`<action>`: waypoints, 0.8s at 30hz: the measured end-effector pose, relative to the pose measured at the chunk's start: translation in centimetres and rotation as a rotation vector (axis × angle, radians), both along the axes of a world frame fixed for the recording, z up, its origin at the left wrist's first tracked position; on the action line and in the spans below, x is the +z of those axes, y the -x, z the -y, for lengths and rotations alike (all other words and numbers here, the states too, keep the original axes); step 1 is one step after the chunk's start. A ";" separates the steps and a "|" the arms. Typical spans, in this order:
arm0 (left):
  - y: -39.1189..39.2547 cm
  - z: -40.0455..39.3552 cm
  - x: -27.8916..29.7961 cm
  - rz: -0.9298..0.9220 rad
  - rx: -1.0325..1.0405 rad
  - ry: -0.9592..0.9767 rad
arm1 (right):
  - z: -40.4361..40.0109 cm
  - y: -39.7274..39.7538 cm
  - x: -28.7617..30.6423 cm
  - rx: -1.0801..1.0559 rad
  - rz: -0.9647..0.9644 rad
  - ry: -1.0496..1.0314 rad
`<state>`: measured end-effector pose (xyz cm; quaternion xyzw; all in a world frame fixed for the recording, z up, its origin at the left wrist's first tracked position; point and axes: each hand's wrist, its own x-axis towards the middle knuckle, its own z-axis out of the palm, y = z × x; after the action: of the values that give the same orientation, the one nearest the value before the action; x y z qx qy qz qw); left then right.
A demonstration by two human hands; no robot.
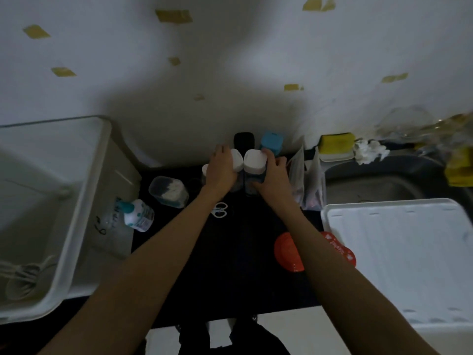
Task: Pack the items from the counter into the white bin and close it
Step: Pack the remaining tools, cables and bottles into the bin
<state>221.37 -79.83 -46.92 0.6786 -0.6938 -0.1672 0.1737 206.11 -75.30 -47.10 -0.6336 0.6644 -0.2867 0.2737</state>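
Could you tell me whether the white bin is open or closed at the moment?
Open. The white bin shows its interior, and its lid lies apart, over by the sink.

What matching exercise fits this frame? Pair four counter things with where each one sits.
Things:
1. white bin
2. white lid
3. scissors
4. pump bottle

Places:
A. on the dark counter, under the left forearm
B. far left, open
C. right, lying flat by the sink
D. beside the bin's right wall

Pairs: 1-B, 2-C, 3-A, 4-D
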 end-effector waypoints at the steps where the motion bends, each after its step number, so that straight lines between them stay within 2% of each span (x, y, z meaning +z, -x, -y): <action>1: 0.1 -0.2 0.0 -0.007 -0.005 0.002 | -0.1 0.1 -0.1 -0.017 -0.002 0.026; 8: -0.4 -3.5 1.6 -0.029 -0.094 -0.013 | -2.4 1.5 0.0 0.047 0.012 0.086; 13: -2.4 -5.3 8.5 -0.142 -0.152 -0.007 | -3.5 2.4 4.4 0.106 0.169 0.219; 17: -6.1 -7.5 13.8 -0.318 -0.168 0.021 | -3.0 2.0 9.3 0.145 0.236 0.190; 20: -9.2 -9.6 17.1 -0.499 -0.144 0.039 | -2.8 0.3 13.1 0.223 0.423 0.138; 24: -13.0 -11.7 20.4 -0.796 0.042 0.139 | -3.3 -4.5 17.4 0.344 0.771 0.146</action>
<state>234.40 -68.11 -26.49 0.5615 -0.5681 -0.3659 0.4776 210.57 -72.02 -29.72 -0.5994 0.3761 -0.4991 0.5001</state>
